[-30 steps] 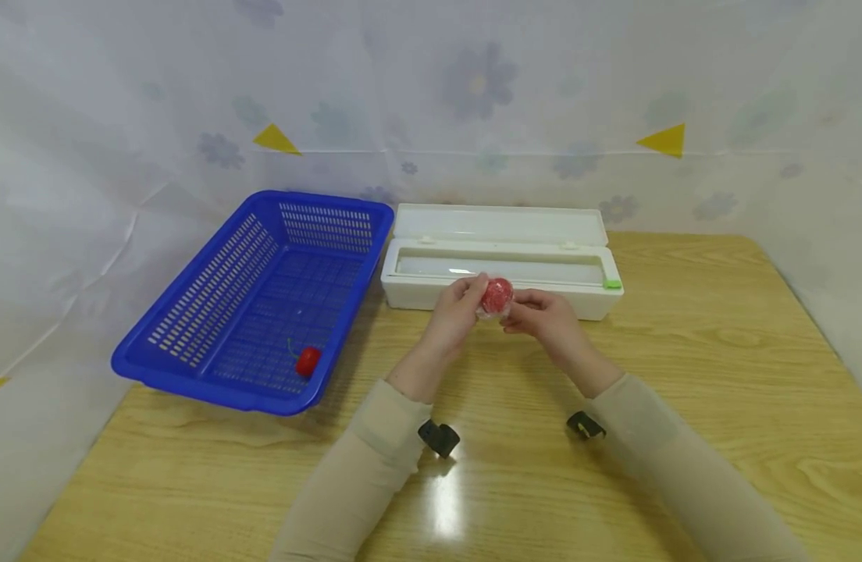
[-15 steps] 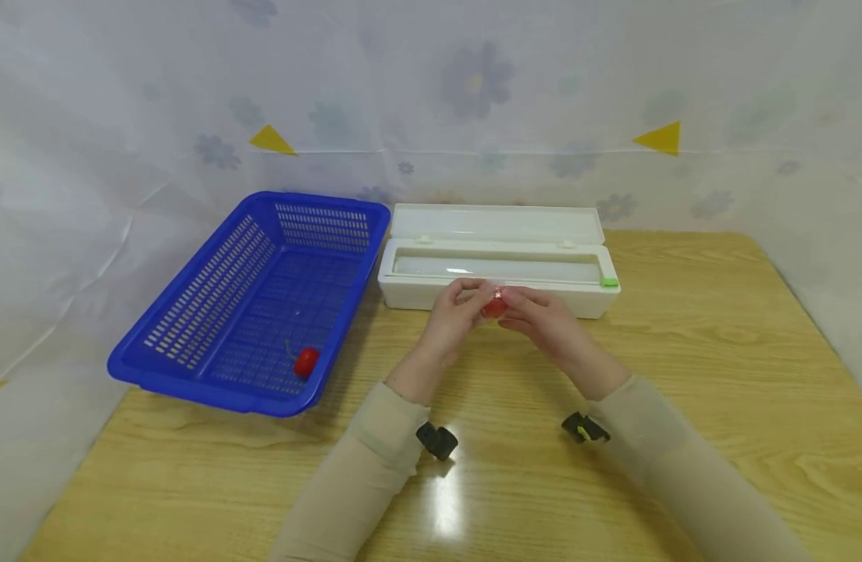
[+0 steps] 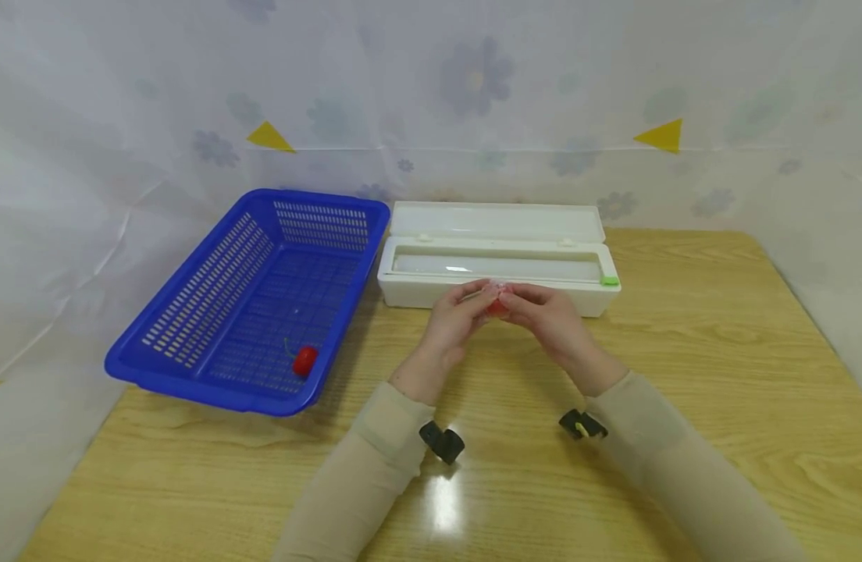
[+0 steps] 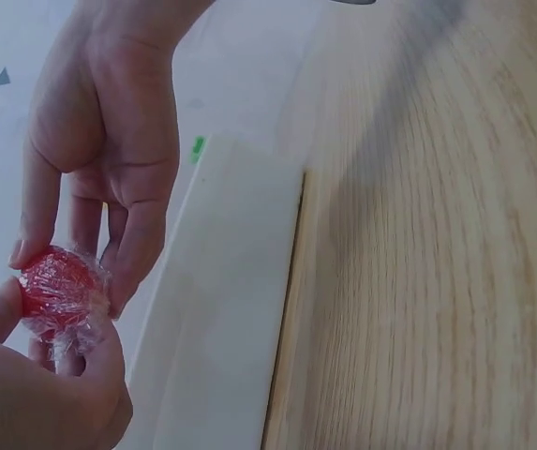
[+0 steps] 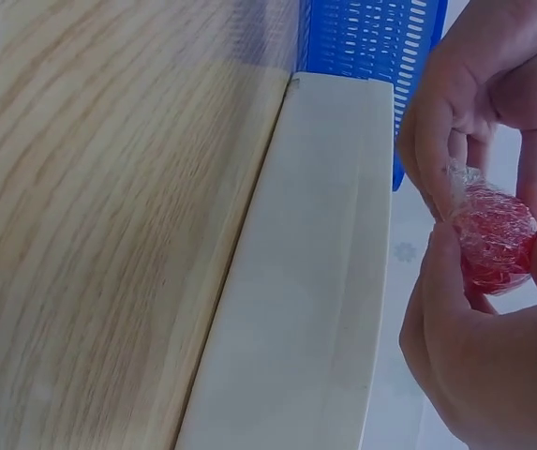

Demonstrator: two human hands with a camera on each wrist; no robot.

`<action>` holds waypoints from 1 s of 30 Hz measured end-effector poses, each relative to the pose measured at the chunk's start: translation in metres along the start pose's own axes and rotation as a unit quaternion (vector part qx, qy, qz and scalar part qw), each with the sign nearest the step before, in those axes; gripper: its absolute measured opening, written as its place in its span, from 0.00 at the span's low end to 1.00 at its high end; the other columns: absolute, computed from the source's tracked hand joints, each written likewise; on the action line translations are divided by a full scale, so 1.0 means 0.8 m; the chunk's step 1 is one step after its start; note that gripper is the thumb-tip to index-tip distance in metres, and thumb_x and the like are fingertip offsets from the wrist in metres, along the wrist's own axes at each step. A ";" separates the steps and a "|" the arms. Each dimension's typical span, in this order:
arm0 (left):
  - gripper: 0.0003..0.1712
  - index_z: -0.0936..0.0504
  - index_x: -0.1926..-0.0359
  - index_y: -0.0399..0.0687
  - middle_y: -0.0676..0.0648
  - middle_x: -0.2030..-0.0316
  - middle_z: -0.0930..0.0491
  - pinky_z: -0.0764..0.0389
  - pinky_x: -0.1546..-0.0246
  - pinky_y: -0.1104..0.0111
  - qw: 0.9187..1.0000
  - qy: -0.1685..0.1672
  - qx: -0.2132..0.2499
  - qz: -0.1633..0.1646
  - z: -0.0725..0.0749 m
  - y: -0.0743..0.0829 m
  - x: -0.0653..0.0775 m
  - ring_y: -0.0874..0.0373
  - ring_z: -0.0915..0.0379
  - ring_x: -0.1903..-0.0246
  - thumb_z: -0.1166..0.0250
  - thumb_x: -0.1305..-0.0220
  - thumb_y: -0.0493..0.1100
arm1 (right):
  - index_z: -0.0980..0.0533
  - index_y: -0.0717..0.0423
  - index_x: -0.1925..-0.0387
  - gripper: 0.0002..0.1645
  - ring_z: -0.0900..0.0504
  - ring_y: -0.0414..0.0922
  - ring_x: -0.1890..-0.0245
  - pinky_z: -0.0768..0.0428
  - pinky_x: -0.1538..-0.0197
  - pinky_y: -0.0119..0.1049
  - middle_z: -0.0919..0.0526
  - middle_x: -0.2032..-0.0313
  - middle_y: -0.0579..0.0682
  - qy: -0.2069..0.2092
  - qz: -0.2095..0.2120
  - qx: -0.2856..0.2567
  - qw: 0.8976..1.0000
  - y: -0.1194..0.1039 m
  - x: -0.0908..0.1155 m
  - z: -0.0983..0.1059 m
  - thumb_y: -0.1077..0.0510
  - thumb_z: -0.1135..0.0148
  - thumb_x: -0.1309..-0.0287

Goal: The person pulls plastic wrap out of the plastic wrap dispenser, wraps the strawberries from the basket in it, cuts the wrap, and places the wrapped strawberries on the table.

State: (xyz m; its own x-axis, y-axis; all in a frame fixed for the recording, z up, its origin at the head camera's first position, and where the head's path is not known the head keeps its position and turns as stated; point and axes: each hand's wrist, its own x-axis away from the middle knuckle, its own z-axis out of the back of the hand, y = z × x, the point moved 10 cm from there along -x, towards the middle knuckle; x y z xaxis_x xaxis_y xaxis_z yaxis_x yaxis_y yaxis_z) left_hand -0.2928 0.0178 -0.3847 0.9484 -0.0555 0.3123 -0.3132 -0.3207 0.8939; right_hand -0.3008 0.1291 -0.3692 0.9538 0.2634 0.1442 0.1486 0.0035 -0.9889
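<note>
A small round red thing (image 3: pixel 498 303), wrapped in crinkled cling film, is held between both hands in front of the white box. The left hand (image 3: pixel 448 324) pinches it from the left, thumb on top. From the right, the right hand (image 3: pixel 557 326) pinches it with thumb and fingers. In the left wrist view the clear film on the red thing (image 4: pixel 60 289) bunches up near the left fingers. Shiny film also covers the red thing (image 5: pixel 495 239) in the right wrist view, gathered toward the left hand's fingertips.
Behind the hands stands a long white cling film box (image 3: pixel 417 295), lid (image 3: pixel 497 222) raised, a roll inside and a green slider (image 3: pixel 609 281) at its right end. To the left, a blue basket (image 3: pixel 262 402) holds a red cherry (image 3: pixel 304 361) with a green stem.
The right hand has closed in on the red thing, and both thumbs now lie over it. The red thing has dropped slightly and is more covered by the fingers.
</note>
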 end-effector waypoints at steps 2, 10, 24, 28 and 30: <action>0.19 0.24 0.46 0.36 0.40 0.51 0.20 0.22 0.51 0.70 1.000 0.007 -0.005 -0.004 0.001 0.001 -0.001 0.65 0.24 0.64 0.39 0.37 0.39 | 0.35 0.76 0.43 0.27 0.18 0.30 0.63 0.21 0.55 0.25 0.19 0.66 0.33 0.005 0.005 0.008 1.000 -0.002 0.000 0.002 0.59 0.47 0.36; 0.18 0.22 0.49 0.37 0.40 0.52 0.19 0.20 0.56 0.70 0.999 0.023 -0.023 -0.015 -0.001 0.009 -0.002 0.63 0.22 0.64 0.37 0.39 0.40 | 0.34 0.78 0.45 0.25 0.18 0.31 0.65 0.20 0.57 0.25 0.18 0.67 0.34 0.016 0.019 0.000 1.000 -0.012 0.003 0.008 0.60 0.47 0.36; 0.18 0.23 0.46 0.50 0.47 0.44 0.25 0.30 0.40 0.59 0.950 0.040 -0.298 -0.087 0.027 0.054 -0.001 0.52 0.32 0.42 0.44 0.34 0.50 | 0.24 0.50 0.64 0.03 0.21 0.33 0.68 0.20 0.62 0.25 0.21 0.66 0.38 0.075 0.034 -0.034 0.996 -0.039 0.037 0.104 0.57 0.45 0.37; 0.16 0.21 0.49 0.49 0.45 0.46 0.23 0.33 0.40 0.57 0.880 0.106 -0.433 -0.161 0.055 0.083 -0.003 0.48 0.32 0.42 0.41 0.37 0.45 | 0.29 0.45 0.63 0.05 0.25 0.30 0.65 0.22 0.64 0.21 0.27 0.63 0.37 0.164 0.028 0.057 0.984 -0.043 0.053 0.176 0.51 0.43 0.38; 0.17 0.21 0.48 0.50 0.45 0.45 0.23 0.36 0.40 0.54 0.838 0.132 -0.499 -0.177 0.065 0.091 -0.005 0.46 0.33 0.42 0.40 0.38 0.45 | 0.32 0.51 0.55 0.17 0.28 0.34 0.61 0.24 0.62 0.22 0.30 0.58 0.42 0.211 -0.001 0.158 0.965 -0.041 0.058 0.208 0.46 0.45 0.39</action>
State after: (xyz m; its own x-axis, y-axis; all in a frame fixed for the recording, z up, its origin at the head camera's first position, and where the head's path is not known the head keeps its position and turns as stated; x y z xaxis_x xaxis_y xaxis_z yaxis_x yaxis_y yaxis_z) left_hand -0.3165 -0.0542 -0.3375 0.9879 0.1289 -0.0860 -0.0261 0.6856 0.7275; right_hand -0.3048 0.3015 -0.3361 0.9849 -0.1521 0.0824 0.1274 0.3154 -0.9404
